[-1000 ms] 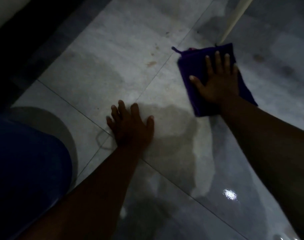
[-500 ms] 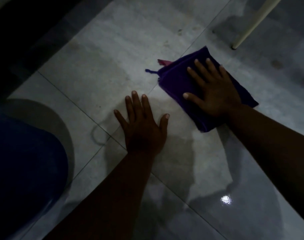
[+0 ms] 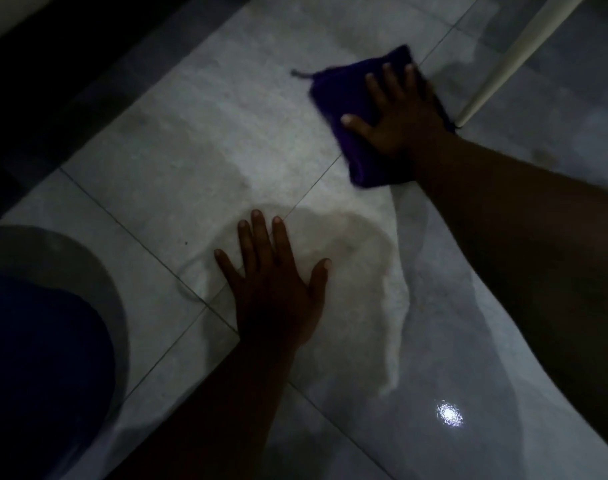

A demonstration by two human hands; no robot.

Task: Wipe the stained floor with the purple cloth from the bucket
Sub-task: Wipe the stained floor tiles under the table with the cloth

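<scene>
A folded purple cloth (image 3: 344, 98) lies flat on the grey tiled floor (image 3: 198, 140) at the upper right. My right hand (image 3: 399, 114) presses down on it with fingers spread. My left hand (image 3: 273, 282) rests palm-down on the tiles nearer to me, fingers apart, holding nothing. Wet, shiny patches spread across the floor around and below both hands. A dark blue bucket (image 3: 36, 358) stands at the lower left, its inside hidden in the dim light.
A white slanted leg (image 3: 503, 60) touches the floor just right of the cloth. A dark strip (image 3: 70, 64) runs along the upper left edge of the tiles. A bright light reflection (image 3: 449, 414) shows on the wet floor at the lower right.
My right hand has slid the cloth away from me and to the right, close to the white leg. My left hand has stayed planted on the tiles.
</scene>
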